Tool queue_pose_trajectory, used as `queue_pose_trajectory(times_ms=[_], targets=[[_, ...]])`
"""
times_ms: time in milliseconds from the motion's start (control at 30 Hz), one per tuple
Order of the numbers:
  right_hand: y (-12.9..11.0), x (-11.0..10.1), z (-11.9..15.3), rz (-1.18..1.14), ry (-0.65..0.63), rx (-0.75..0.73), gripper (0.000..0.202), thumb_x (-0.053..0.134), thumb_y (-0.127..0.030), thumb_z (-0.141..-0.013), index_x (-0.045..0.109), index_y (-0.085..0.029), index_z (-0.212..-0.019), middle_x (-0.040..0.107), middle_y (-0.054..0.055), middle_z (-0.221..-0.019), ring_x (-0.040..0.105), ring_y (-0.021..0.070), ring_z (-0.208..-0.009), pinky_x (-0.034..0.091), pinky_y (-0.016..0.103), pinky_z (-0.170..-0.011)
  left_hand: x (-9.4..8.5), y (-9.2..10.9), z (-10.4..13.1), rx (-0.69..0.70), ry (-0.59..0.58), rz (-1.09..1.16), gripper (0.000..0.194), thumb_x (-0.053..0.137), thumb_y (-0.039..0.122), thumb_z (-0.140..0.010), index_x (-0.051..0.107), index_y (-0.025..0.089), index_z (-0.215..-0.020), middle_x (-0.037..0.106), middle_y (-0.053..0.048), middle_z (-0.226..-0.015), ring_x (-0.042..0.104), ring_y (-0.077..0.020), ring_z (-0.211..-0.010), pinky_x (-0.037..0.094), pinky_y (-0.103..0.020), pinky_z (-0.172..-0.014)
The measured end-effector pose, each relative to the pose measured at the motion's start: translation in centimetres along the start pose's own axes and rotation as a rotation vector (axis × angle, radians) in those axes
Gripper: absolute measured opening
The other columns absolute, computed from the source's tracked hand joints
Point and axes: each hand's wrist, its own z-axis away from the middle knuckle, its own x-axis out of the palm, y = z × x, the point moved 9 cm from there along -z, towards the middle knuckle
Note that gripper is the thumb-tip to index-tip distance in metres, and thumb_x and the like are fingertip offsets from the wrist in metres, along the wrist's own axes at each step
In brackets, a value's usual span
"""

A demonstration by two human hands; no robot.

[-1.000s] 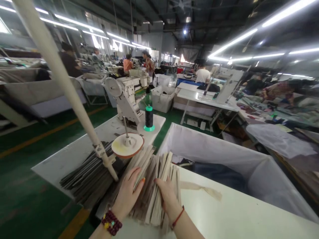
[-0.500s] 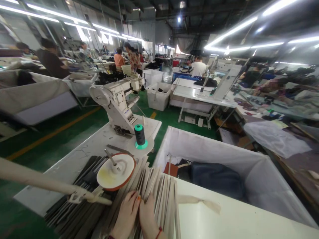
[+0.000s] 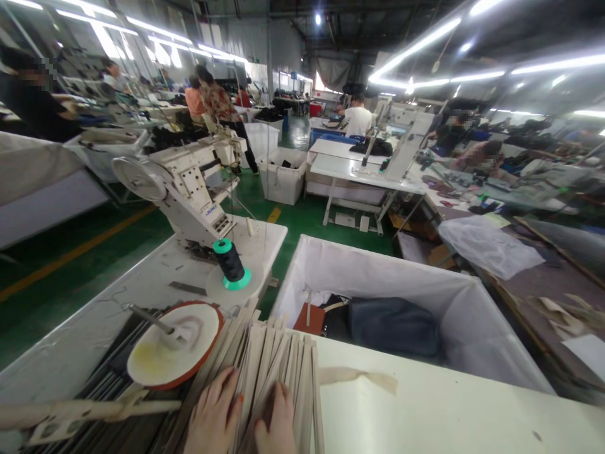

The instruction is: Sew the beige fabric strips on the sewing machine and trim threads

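Many long beige strips (image 3: 302, 372) stand packed side by side at the near edge of the table. My left hand (image 3: 213, 410) rests on the strips with its fingers spread. Just right of it, my right hand (image 3: 278, 419) has its fingertips down among the strips, thumb and fingers apart. A small gap separates the two hands. Left of them, a white round disc (image 3: 174, 343) with a reddish rim and a metal spindle stands over darker strips (image 3: 101, 384).
Beyond are a sewing machine (image 3: 189, 183) and a black thread cone (image 3: 230, 261). A white-lined bin (image 3: 378, 258) holds dark cloth (image 3: 394, 328). A pale arm (image 3: 28, 413) juts in at lower left. People sit and stand farther off.
The view has turned to the right. My hands, close together before, have moved apart on the strips, and the fingers of both have spread.
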Motion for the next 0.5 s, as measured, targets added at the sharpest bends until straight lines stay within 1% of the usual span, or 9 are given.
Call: queue_pose_trajectory(times_ms=[67,133,200,267,367,433,500], targets=[[-0.1,-0.6,0.0,0.028,-0.017,-0.026,0.073,0.050,0.002,-0.062,0.053,-0.007,-0.134,0.049,0.020,-0.144,0.043,0.0358,-0.137,0.034,0.052,-0.115,-0.3,0.1,-0.6,0.013,0.005,-0.029,0.038,0.045,0.033,-0.092,0.061,0.022,-0.124,0.063,-0.013,-0.131,0.062,-0.0314,-0.114,0.051,-0.049,-0.095],[-0.6,-1.4,-0.2,0.057,-0.042,-0.047,0.070,0.049,0.002,-0.063,0.054,-0.005,-0.133,0.050,0.022,-0.141,0.045,0.0361,-0.135,0.035,0.054,-0.114,-0.6,0.4,-1.8,0.033,0.000,-0.051,0.038,0.045,0.034,-0.092,0.060,0.021,-0.125,0.062,-0.013,-0.133,0.060,-0.0307,-0.118,0.049,-0.049,-0.099],[-1.6,-2.5,-0.9,0.080,-0.077,-0.075,0.066,0.049,0.000,-0.065,0.054,-0.004,-0.131,0.052,0.022,-0.138,0.048,0.0352,-0.133,0.036,0.054,-0.113,-0.8,0.9,-3.9,0.058,-0.022,-0.066,0.041,0.044,0.035,-0.093,0.058,0.020,-0.128,0.059,-0.012,-0.136,0.056,-0.0296,-0.124,0.046,-0.047,-0.103],[-3.2,-3.6,-2.6,0.096,-0.112,-0.120,0.060,0.049,-0.003,-0.071,0.054,-0.007,-0.131,0.053,0.020,-0.138,0.048,0.0321,-0.133,0.036,0.050,-0.114,-0.5,1.6,-6.8,0.082,-0.058,-0.080,0.044,0.043,0.036,-0.095,0.054,0.019,-0.133,0.053,-0.011,-0.143,0.049,-0.0281,-0.132,0.041,-0.045,-0.109],[-6.1,-5.2,-7.2,0.114,-0.150,-0.200,0.054,0.049,-0.012,-0.083,0.050,-0.014,-0.136,0.050,0.014,-0.142,0.042,0.0265,-0.137,0.030,0.045,-0.118,0.8,2.3,-12.0,0.089,-0.125,-0.108,0.046,0.043,0.034,-0.097,0.049,0.018,-0.139,0.041,-0.010,-0.154,0.039,-0.0266,-0.140,0.032,-0.043,-0.116],[-7.5,-5.5,-11.2,0.130,-0.178,-0.238,0.053,0.050,-0.016,-0.087,0.046,-0.015,-0.140,0.048,0.013,-0.144,0.041,0.0258,-0.137,0.029,0.044,-0.118,2.4,2.2,-15.4,0.054,-0.175,-0.130,0.043,0.046,0.033,-0.098,0.050,0.017,-0.137,0.041,-0.013,-0.153,0.041,-0.0277,-0.137,0.034,-0.046,-0.114],[-8.2,-5.0,-15.2,0.148,-0.221,-0.263,0.051,0.054,-0.018,-0.089,0.046,-0.014,-0.139,0.047,0.014,-0.144,0.040,0.0274,-0.137,0.030,0.047,-0.117,4.3,1.6,-18.3,0.001,-0.226,-0.149,0.039,0.052,0.033,-0.097,0.053,0.017,-0.134,0.046,-0.013,-0.148,0.047,-0.0292,-0.132,0.039,-0.051,-0.109]])
